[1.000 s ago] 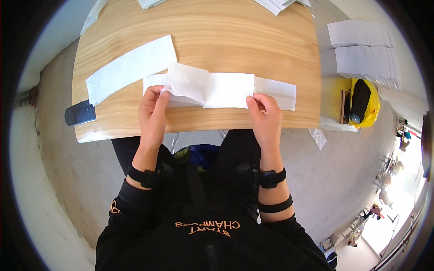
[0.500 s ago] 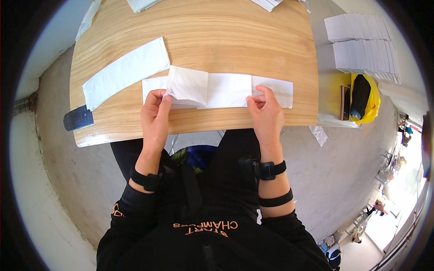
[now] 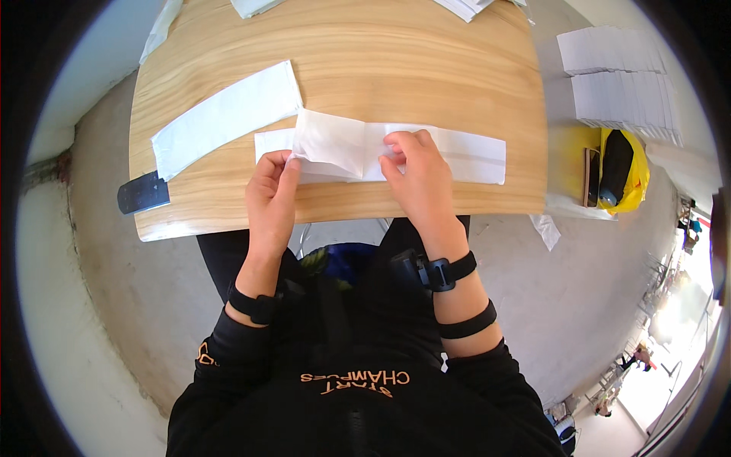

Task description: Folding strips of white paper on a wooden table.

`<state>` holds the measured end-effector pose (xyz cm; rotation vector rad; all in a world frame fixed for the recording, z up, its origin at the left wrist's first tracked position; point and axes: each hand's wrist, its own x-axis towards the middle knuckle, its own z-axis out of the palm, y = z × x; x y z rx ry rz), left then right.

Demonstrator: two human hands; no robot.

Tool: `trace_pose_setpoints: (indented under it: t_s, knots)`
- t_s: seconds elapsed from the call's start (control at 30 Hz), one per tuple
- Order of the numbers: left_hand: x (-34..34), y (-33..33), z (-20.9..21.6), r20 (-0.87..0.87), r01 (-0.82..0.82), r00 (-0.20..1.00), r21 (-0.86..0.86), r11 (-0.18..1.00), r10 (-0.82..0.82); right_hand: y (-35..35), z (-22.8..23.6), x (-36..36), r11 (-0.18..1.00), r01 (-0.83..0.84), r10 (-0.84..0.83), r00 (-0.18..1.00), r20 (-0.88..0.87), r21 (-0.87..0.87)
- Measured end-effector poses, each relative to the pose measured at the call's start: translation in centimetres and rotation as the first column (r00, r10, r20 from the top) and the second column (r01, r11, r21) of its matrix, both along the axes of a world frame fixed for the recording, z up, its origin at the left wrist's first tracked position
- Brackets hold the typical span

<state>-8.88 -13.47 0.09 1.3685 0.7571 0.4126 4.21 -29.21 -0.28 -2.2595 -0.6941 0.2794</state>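
A long, flat strip of white paper (image 3: pixel 476 156) lies across the table near its front edge. Over its left part, a thin, creased white flap (image 3: pixel 331 141) is lifted and tilted. My left hand (image 3: pixel 272 196) pinches the lower left corner of that flap between thumb and fingers. Just right of the flap, my right hand (image 3: pixel 421 183) is over the strip, its fingers bent and the thumb apart from them, with nothing visible between. Whether its fingertips touch the paper I cannot tell. A flat white paper bundle (image 3: pixel 228 118) lies slantwise to the upper left.
A dark flat object (image 3: pixel 143 193) sticks out at the left edge of the wooden table (image 3: pixel 419 68). Beyond the right edge are tall stacks of white paper (image 3: pixel 620 84) and a yellow bag (image 3: pixel 638 171) with dark things in it. More white papers (image 3: pixel 464 7) lie at the far edge.
My right hand has moved left along the strip, from its right part to beside the flap. My left hand keeps its pinch on the flap's corner. The whole view has shifted slightly.
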Motion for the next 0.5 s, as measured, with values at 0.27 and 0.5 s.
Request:
trace_pose_setpoints:
  t_s: [0.27, 0.5]
  knots:
    - [-4.7, 4.1, 0.0, -0.086, -0.136, 0.988, -0.087, 0.987, 0.128, 0.5, 0.5, 0.2, 0.990, 0.039, -0.050, 0.996, -0.076, -0.138]
    - [-6.8, 5.6, 1.3, -0.278, -0.074, 0.872, 0.739, 0.670, 0.403, 1.0, 0.5, 0.3, 0.989, 0.029, -0.039, 0.997, -0.064, -0.147]
